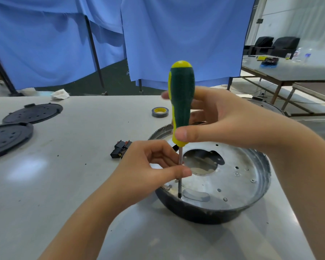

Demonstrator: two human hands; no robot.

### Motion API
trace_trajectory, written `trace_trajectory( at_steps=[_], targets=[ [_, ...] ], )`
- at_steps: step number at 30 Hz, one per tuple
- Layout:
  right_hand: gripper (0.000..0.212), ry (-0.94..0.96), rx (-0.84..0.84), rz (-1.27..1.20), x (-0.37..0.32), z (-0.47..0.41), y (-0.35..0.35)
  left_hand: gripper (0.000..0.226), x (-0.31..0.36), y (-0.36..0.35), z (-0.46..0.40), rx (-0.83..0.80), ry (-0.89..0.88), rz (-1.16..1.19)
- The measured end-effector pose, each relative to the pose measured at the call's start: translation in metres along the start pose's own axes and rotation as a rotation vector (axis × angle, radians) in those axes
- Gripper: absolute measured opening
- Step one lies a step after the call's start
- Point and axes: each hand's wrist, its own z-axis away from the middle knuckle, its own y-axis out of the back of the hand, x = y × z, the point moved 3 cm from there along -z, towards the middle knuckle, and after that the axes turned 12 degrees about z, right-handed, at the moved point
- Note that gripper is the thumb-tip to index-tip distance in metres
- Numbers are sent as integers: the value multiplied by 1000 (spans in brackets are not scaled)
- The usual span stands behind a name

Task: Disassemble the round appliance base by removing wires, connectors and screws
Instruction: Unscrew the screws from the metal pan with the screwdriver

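Holding the screwdriver (180, 102) upright, I had my right hand (225, 119) wrapped around its green and yellow handle, thumb pressed across the lower yellow part and fingers curled behind it. My left hand (148, 169) pinched the thin metal shaft lower down, thumb and fingertips closed on it to keep it steady. The dark tip stood down on the metal floor of the round base (251, 201), close to the near rim on its left side, though I could not tell whether it sat in a screw head. The base rested on the grey table (64, 184) in front of me, slightly to my right, a shallow black bowl with a shiny metal plate inside. That plate had a large irregular opening in the middle and several small holes and screws (236, 173) scattered over it. Just left of the base, behind my left hand, lay a small black connector block (119, 151) with red parts. Further back on the table sat a roll of tape (160, 112) with a yellow core. Well to the left lay two black round covers (33, 113), one partly over the edge of view. A crumpled white cloth (60, 94) sat at the far edge, before the blue curtains (176, 34).
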Motion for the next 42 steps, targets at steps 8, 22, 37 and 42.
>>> trace_trajectory(
  at_steps=[8, 22, 37, 42],
  targets=[
    [64, 3, -21, -122, -3, 5, 4, 16, -2, -2, 2, -127, 51, -6],
    [59, 4, 4, -60, 3, 1, 6, 24, -2, -2, 0, 24, -9, -83],
    [72, 52, 57, -232, 8, 0, 15, 7, -7, 1, 1, -139, 62, -218],
    [71, 76, 130, -242, 6, 3, 23, 7, -5, 4, -3, -160, 107, -213]
  ],
)
